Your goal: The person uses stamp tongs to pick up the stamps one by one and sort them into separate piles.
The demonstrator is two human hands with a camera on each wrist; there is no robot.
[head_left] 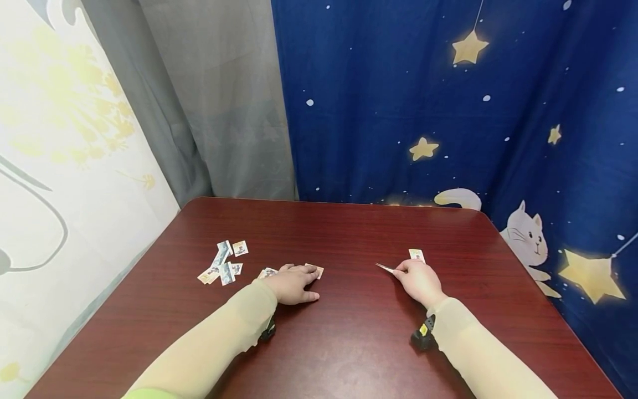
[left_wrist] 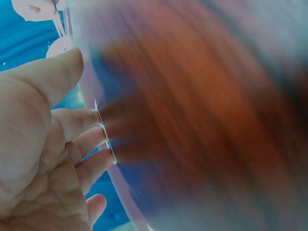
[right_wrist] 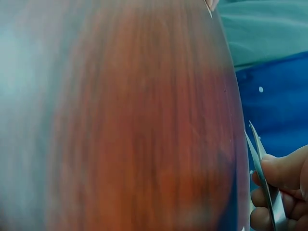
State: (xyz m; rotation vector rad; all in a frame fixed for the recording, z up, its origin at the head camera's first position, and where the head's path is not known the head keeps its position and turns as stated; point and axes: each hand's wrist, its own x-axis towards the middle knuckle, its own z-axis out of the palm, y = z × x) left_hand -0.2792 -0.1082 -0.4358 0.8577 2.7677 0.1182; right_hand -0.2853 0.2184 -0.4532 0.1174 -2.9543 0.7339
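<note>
My left hand (head_left: 294,284) lies palm down, its fingertips pressing on a small printed card (head_left: 319,271) on the table. In the left wrist view, three fingertips touch the thin edge of that card (left_wrist: 109,147), and the thumb is held away from it. My right hand (head_left: 418,281) pinches metal tweezers (right_wrist: 267,185) between thumb and fingers. The tweezers' two tips stand slightly apart with nothing between them, pointing left toward the other hand. Just beyond the right hand lies another small card (head_left: 416,255), partly covered by it.
Several small printed cards (head_left: 226,273) lie scattered and overlapping on the left of the dark red wooden table (head_left: 339,233). More cards (head_left: 267,272) show beside the left wrist, partly hidden by it. A blue starry curtain (head_left: 374,111) hangs behind the table's far edge.
</note>
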